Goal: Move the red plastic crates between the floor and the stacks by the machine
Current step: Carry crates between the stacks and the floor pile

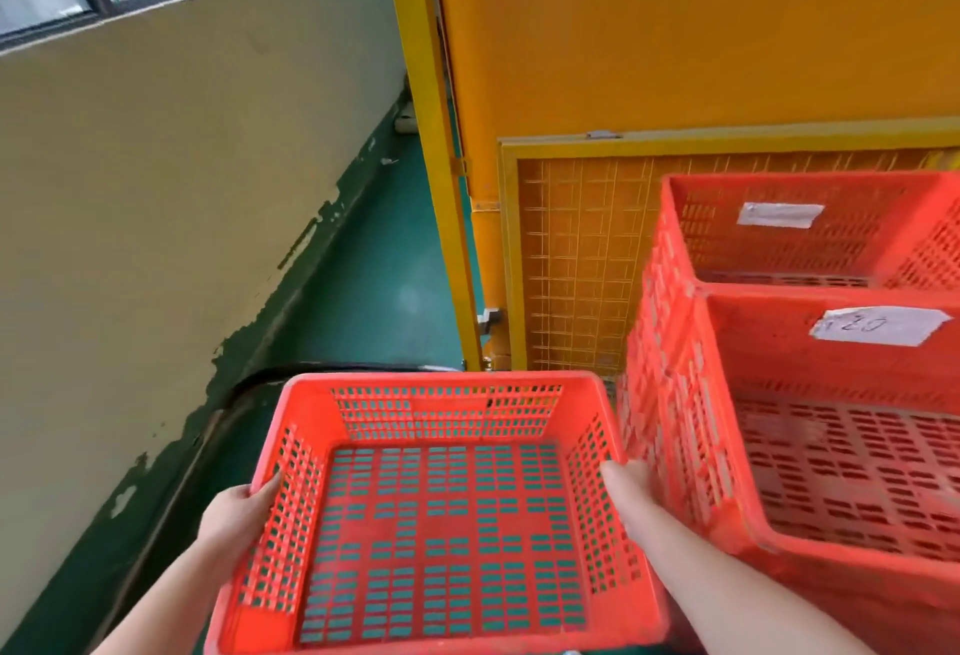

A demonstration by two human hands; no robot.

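Observation:
I hold an empty red perforated crate (441, 514) in front of me, above the green floor that shows through its slots. My left hand (236, 511) grips its left wall near the rim. On the crate's right wall my right hand (626, 485) grips the rim. To the right stand two stacks of red crates: the near stack (810, 457) with a white label marked "20", and the far stack (779, 233) with a blank-looking white label. The held crate's right side is close to the near stack.
A yellow-orange machine (675, 30) with a wire-mesh guard panel (576, 259) rises behind the stacks. A beige wall (171, 186) with windows runs along the left. A narrow strip of green floor (384, 264) lies between wall and machine, with a dark cable (291, 373) on it.

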